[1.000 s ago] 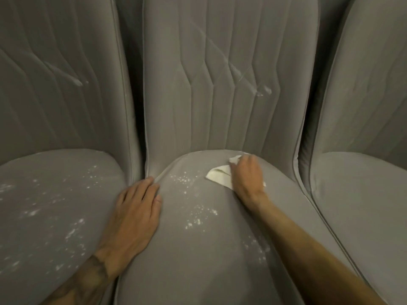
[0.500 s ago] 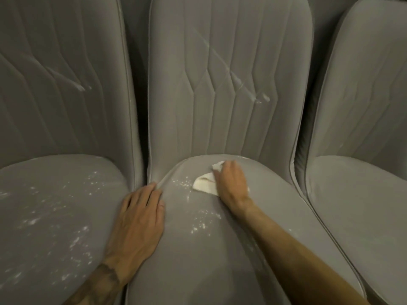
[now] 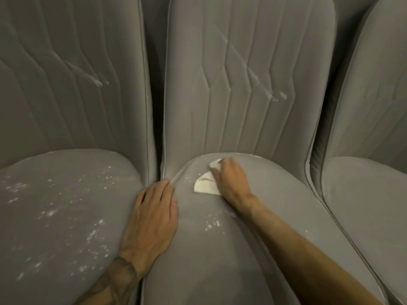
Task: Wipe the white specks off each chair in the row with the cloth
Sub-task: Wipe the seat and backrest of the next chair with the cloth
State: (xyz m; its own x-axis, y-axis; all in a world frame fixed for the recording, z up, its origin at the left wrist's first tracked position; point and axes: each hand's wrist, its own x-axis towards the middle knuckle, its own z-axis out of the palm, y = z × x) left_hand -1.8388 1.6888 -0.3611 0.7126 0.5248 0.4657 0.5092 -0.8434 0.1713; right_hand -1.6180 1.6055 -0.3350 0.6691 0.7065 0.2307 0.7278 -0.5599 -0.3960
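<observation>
Three grey upholstered chairs stand side by side. On the middle chair [image 3: 209, 260], my right hand [image 3: 231, 181] presses a small white cloth [image 3: 206, 184] onto the back of the seat; the cloth sticks out to the hand's left. White specks [image 3: 212, 224] lie on that seat in front of the cloth, with a few more just left of it. My left hand [image 3: 152, 219] rests flat with straight fingers on the seat's left edge. The left chair [image 3: 55, 216] has many white specks scattered over its seat.
The right chair [image 3: 363, 205] shows a seat with no visible specks. White streaks mark the backrests of the left chair [image 3: 97, 81] and the middle chair [image 3: 275, 95]. Narrow dark gaps separate the chairs.
My right hand has slid the cloth leftward across the back of the middle seat, over some of the specks there. My left hand has stayed on the seat's left edge.
</observation>
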